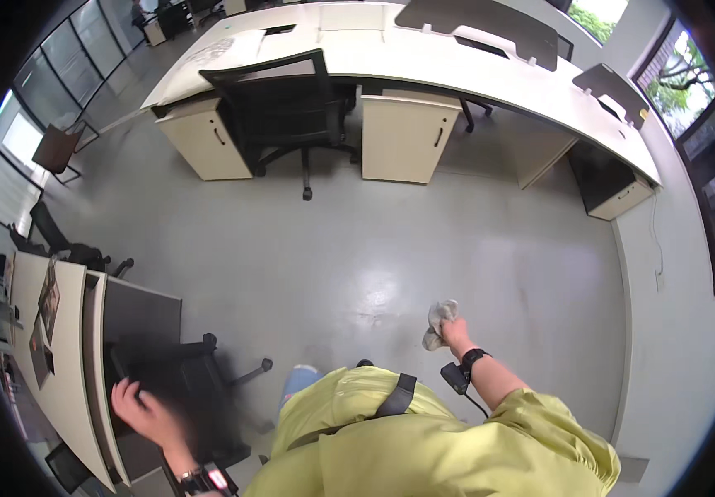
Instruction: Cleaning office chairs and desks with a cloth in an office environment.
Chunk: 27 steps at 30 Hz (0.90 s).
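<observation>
Nearest the camera, a yellow-green shirt [424,439] with a dark strap across it filled the lower middle of the view. Out to the right, the right hand [455,331] was closed around a small grey cloth [438,323], bunched up and drooping from the fist over the glossy grey floor [357,248]; a dark band with a small device sat at that wrist. The cloth looked light, soft and limp, likely easy to hold by gripping a crumpled fold anywhere along it. At near left, the left hand [138,407] had its fingers spread, resting on or just over the back of a black office chair [188,389], which was blurred, beside a white tabletop [63,364]. Far across the floor stood a long curved tabletop [424,58], beige cabinets and another black chair [287,103].
</observation>
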Motion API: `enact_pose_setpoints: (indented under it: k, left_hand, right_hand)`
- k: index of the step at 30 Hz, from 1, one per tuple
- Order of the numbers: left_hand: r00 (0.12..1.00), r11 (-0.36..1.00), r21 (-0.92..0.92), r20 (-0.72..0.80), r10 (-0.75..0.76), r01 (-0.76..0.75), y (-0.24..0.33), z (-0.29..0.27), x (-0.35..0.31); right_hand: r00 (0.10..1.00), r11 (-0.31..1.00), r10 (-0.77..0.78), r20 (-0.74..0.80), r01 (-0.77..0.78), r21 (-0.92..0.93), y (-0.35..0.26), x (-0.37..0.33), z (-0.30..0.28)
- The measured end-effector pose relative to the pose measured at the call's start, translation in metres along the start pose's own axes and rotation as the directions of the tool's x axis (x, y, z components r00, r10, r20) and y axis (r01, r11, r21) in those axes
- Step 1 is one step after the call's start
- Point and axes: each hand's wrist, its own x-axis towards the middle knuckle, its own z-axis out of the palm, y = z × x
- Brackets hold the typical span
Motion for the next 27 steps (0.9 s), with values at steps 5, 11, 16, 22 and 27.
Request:
enact_pose_setpoints:
  k: [5, 11, 16, 22, 27]
  left_hand:
    - [0.939, 0.939, -0.339, 0.306, 0.158, -0.048, 0.075, 0.121, 0.023]
    - [0.561, 0.979, -0.199, 0.816, 0.144, 0.038, 0.132, 0.258, 0.031]
    - [0.311, 0.98, -0.175, 0.94, 0.138, 0.092, 0.21, 0.356, 0.079]
    - [0.287, 0.923, -0.342, 0.915, 0.284, 0.176, 0.332, 0.415, 0.159]
    - [0.342, 0.86, -0.505, 0.823, 0.454, 0.074, 0.407, 0.449, 0.214]
  right_hand:
    - [0.974, 0.952, 0.154, -0.166, -0.101, 0.289, 0.01, 0.011, -0.019]
    - [0.951, 0.651, 0.289, -0.108, -0.112, 0.751, -0.055, 0.072, -0.061]
    - [0.968, 0.588, 0.23, -0.097, -0.059, 0.807, -0.142, 0.133, -0.111]
    - [0.991, 0.659, 0.102, -0.083, -0.005, 0.752, -0.248, 0.214, -0.161]
    - [0.969, 0.555, -0.221, -0.11, 0.218, 0.803, -0.369, 0.239, -0.209]
